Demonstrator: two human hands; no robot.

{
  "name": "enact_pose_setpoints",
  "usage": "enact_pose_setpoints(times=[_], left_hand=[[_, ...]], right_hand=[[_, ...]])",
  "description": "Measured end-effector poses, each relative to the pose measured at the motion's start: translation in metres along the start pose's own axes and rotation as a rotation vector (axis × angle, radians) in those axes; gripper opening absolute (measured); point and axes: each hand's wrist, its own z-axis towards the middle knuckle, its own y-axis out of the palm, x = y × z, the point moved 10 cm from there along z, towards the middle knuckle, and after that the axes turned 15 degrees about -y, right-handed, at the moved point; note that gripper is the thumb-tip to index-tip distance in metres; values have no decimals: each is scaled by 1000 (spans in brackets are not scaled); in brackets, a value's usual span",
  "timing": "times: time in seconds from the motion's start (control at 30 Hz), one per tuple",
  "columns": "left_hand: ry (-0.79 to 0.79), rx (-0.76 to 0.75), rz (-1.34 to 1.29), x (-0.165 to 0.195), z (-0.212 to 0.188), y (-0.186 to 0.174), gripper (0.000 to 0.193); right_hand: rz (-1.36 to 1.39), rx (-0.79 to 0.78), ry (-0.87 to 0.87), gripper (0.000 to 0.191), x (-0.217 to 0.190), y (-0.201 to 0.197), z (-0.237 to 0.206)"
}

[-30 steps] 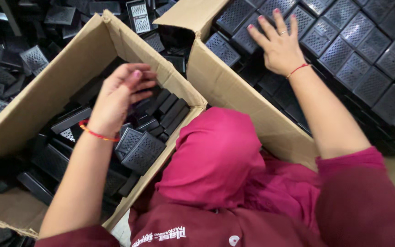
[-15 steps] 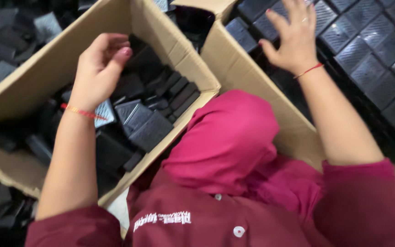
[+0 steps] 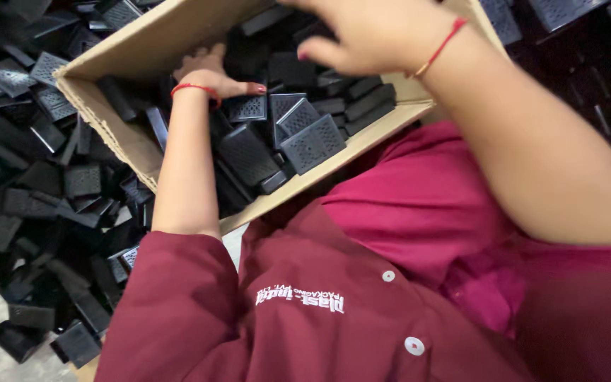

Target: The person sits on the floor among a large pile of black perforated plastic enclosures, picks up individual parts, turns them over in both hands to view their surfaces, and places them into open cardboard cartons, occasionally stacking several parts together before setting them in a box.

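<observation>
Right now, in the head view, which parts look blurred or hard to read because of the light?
In the head view, the right hand near the top edge is soft with blur and cut off by the frame; the left hand inside the cardboard box is sharper. The black plastic parts in the box show their grid texture, while those in the dark loose pile merge into shadow. No strong glare.

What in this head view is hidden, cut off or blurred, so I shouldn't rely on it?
- Left hand: fingers lie among black parts in the box; any grip is hidden.
- Right hand: fingertips cut off by the top edge, motion-blurred; its hold cannot be told.
- Box bottom: covered by parts.
- Box far end: cut off by the top edge.
</observation>
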Motion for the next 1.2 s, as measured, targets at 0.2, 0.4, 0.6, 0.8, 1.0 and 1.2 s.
enact_pose_setpoints(times=[0.2,0.4,0.6,0.8,1.0,1.2], left_hand=[[355,-214,32,89,-51,21,142],[629,-298,-37,175,-134,29,141],[410,25,265,66,-153,-35,154],[24,-239,253,-26,-171,7,166],[-25,-171,217,-2,-147,33,161],[254,57,124,78,-122,17,142]], right_hand=[[33,-557,232,90,4,93,-26],[0,-433,210,81,11,83,-28],[-71,-315,235,81,29,50,-47],[19,-362,258,79,34,54,-46],[134,-247,147,84,29,54,-33],[16,-386,225,86,35,70,-34]])
